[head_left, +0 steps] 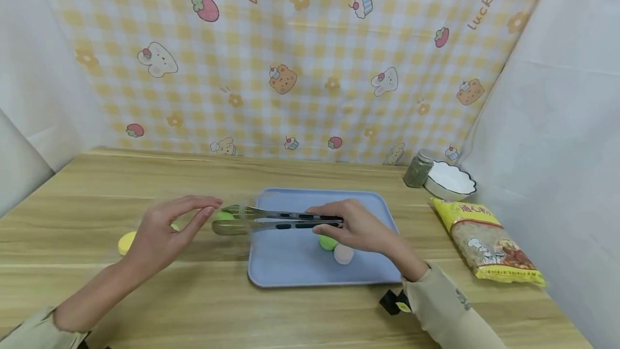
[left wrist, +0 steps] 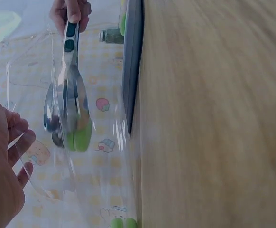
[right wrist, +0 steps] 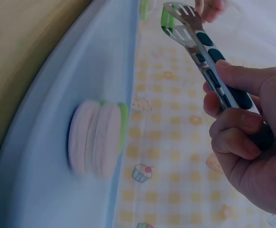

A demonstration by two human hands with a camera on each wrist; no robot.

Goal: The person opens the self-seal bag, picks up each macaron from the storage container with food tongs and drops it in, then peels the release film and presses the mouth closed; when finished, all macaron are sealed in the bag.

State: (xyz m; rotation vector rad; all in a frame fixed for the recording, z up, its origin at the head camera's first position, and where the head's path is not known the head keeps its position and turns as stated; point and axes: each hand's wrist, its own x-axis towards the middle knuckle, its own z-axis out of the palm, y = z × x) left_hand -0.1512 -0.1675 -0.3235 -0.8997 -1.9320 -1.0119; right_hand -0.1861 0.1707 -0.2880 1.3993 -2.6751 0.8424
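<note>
I have the bright green round macaron (head_left: 223,216) in the silver metal tongs (head_left: 303,225), just right of my left hand (head_left: 166,226), whose fingers pinch the clear plastic bag (left wrist: 62,175); the tongs' long axis runs leftward from my right hand (head_left: 353,225), fingers curled round them.

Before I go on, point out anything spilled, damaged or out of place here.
Nothing stands out: no spill or damage shows. A round green macaron is gripped between the silver metal tongs, and the round pale macaron lies flat on the blue rectangular tray.
</note>
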